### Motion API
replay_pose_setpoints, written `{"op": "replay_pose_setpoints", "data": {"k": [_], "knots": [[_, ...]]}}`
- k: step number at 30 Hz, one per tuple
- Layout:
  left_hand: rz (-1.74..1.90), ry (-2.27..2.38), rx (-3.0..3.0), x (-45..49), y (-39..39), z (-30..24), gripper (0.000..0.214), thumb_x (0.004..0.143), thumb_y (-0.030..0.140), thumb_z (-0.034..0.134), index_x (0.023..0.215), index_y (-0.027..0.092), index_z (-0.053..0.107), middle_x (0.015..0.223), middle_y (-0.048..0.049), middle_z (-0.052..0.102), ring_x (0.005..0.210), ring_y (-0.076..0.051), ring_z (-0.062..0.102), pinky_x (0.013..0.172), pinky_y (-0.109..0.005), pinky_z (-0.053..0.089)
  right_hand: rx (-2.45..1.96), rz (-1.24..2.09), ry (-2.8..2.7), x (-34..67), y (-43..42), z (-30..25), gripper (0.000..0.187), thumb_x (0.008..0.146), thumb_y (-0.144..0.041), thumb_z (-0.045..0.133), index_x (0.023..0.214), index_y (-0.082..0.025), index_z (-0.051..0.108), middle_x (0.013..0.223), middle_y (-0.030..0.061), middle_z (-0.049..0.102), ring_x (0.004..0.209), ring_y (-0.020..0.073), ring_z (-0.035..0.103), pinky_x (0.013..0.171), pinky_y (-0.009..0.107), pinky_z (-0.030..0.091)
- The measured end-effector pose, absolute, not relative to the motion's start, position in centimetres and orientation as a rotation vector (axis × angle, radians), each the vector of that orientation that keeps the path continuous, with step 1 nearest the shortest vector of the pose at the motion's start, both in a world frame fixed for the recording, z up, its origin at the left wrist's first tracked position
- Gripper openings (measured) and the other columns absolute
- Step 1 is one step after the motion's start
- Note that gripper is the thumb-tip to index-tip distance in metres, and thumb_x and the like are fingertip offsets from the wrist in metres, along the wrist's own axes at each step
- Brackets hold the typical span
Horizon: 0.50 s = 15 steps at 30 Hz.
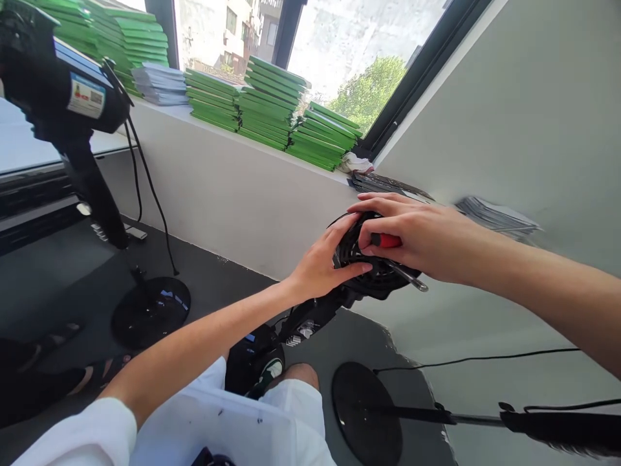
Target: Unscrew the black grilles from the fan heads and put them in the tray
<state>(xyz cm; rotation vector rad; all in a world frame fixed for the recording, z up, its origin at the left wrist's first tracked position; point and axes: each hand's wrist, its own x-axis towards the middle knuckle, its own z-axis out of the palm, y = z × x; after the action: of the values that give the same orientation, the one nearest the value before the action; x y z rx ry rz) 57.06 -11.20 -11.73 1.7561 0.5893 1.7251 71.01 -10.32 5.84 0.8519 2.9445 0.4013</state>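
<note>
My left hand is wrapped round a round black slotted fan housing, its thumb across the front and its fingers over the upper edge. My right hand is closed on a red and black screwdriver handle at the face of the housing, with its outer fingers resting over the rim. The screwdriver's tip is hidden. Below the right hand a metal rod sticks out from the housing's middle. A black stand column runs down from the housing.
At the left stands another black fan stand on a round base. A further round base lies right of my knees, its pole reaching right. A translucent white bin is at my lap. Green stacks line the window sill.
</note>
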Motion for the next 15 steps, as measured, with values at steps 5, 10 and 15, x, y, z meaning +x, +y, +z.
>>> {"op": "replay_pose_setpoints", "data": {"k": [5,10,15], "knots": [[1.746,0.601,1.749,57.0,-11.3,-11.6,0.076,0.087,0.033,0.077,0.152,0.026,0.039,0.161,-0.0108,0.046,0.150,-0.032,0.043,0.124,-0.046,0.038,0.812,0.430,2.954,70.7,-10.1,5.6,0.021,0.088,-0.032,0.057,0.072,-0.027,0.070,0.127,0.0045,0.070,0.133,0.0316,0.055,0.057,0.031,0.050],[1.751,0.651,1.676,57.4,-11.5,-11.6,0.071,0.087,0.029,0.077,0.148,0.024,0.041,0.151,-0.0111,0.056,0.140,-0.031,0.054,0.117,-0.043,0.045,0.904,0.703,2.836,70.2,-10.4,5.0,0.018,0.086,-0.034,0.055,0.081,-0.024,0.069,0.132,0.0089,0.066,0.120,0.0292,0.062,0.043,0.024,0.028],[1.887,0.575,1.626,58.2,-11.2,-12.0,0.039,0.094,0.031,0.069,0.128,0.023,0.051,0.150,-0.0123,0.057,0.139,-0.026,0.056,0.118,-0.041,0.044,1.229,0.869,2.748,70.6,-11.2,4.7,0.035,0.079,-0.051,0.066,0.099,-0.022,0.063,0.124,0.0120,0.063,0.084,0.0215,0.066,0.040,0.024,0.026]]}}
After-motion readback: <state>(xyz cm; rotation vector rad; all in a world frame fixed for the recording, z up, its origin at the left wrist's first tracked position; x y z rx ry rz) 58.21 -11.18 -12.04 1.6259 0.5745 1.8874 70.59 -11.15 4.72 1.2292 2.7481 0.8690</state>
